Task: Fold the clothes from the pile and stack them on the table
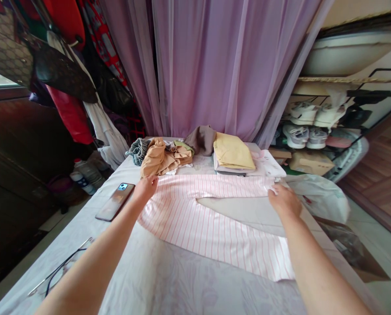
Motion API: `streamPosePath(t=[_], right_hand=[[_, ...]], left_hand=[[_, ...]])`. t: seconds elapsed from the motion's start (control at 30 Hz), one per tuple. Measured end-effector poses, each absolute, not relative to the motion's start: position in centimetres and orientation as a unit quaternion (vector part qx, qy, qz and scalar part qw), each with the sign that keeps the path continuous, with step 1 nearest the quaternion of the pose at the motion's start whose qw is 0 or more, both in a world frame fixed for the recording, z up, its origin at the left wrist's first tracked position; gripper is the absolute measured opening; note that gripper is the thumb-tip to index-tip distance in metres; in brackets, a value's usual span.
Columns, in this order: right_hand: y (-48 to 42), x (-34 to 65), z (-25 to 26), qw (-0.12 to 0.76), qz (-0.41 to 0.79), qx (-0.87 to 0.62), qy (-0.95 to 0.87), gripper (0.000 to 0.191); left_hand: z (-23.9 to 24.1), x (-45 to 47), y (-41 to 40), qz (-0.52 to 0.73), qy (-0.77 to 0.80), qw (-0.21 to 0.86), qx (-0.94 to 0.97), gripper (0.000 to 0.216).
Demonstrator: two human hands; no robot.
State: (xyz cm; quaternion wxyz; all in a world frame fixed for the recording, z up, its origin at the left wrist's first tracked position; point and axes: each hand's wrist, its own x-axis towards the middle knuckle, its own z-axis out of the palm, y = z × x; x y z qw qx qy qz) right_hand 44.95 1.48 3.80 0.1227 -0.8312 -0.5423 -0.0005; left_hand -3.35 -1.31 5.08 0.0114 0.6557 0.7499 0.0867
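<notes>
A pair of pink-and-white striped pants (182, 218) lies spread sideways on the table, waist to the left and both legs pointing right. My left hand (146, 188) pinches the far corner of the waistband. At the cuff of the far leg, my right hand (284, 200) has its fingers closed on the fabric. The near leg lies flat, angled toward me, and its cuff is partly behind my right forearm. Just beyond the pants are a rumpled tan garment (157, 157) and a folded yellow garment (234, 151) on top of a stack.
A phone (115, 202) and eyeglasses (59, 267) rest on the table's left side. Dark crumpled cloth (200, 139) lies at the back, before a purple curtain (198, 65). Shoes (295, 135) stand on a rack at right; bags (64, 70) hang at left.
</notes>
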Motion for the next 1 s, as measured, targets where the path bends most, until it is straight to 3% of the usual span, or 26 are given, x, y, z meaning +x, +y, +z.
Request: streamPosePath(t=[0.3, 0.6, 0.73, 0.83, 1.0], right_hand=[[1.0, 43.3, -0.9, 0.156, -0.052, -0.707, -0.688, 0.029], [0.7, 42.0, -3.0, 0.182, -0.098, -0.643, -0.737, 0.032], [0.0, 40.6, -1.6, 0.185, -0.074, -0.655, -0.729, 0.032], [-1.3, 37.2, -0.1, 0.205, -0.002, -0.624, -0.754, 0.028], [-3.3, 29.5, 1.4, 0.241, 0.078, -0.506, -0.824, 0.029]], left_hand=[[5.5, -5.5, 3.2, 0.014, 0.771, 0.054, 0.635, 0.029], [4.8, -5.5, 1.4, 0.038, 0.808, 0.019, 0.587, 0.037], [3.9, -2.7, -0.7, 0.115, 0.740, -0.036, 0.662, 0.041], [2.1, -0.3, -2.8, 0.128, 0.639, 0.000, 0.759, 0.036], [-1.0, 1.0, -5.8, 0.151, 0.634, 0.003, 0.758, 0.049]])
